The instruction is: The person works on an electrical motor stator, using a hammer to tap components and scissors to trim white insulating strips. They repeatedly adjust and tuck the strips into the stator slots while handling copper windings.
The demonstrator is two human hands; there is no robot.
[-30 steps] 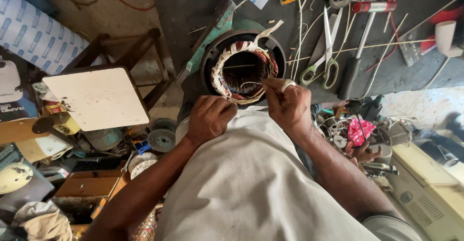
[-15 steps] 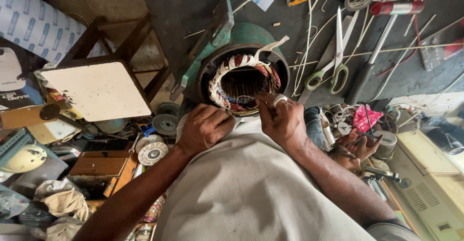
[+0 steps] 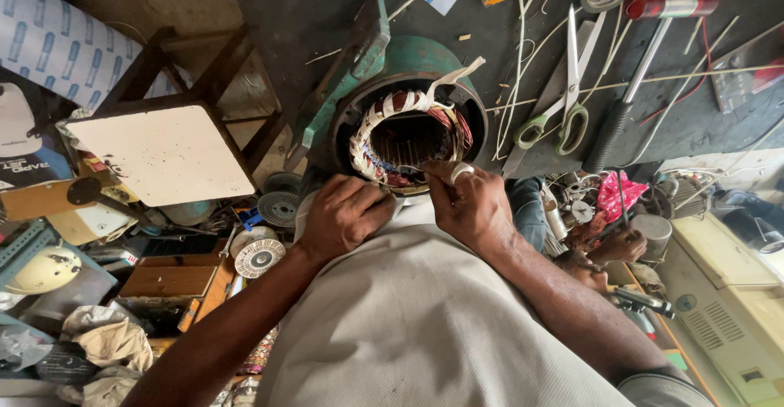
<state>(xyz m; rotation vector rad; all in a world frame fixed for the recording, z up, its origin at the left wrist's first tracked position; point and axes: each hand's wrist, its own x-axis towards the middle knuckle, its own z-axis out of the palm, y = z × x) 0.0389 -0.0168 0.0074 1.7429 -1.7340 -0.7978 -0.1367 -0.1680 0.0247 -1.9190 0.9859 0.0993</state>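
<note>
Motor (image 3: pixel 392 88), green casing, sits on dark floor against your lap. Left hand (image 3: pixel 343 215) clenched on near rim, steadying. Right hand (image 3: pixel 472 203) pinches white tape at winding (image 3: pixel 384 121); cannot tell how tightly. Keep tape taut, wraps even. Scissors (image 3: pixel 563 88) lie near, to right.

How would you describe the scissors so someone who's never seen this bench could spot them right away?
Start at the round green motor housing with copper windings that both hands are working on. Look just past its right side, on the dark benchtop. The scissors lie there flat, slightly open, blades pointing away from the person; their green handle loops set them apart from the black-handled tool with the red tip beside them.
</note>
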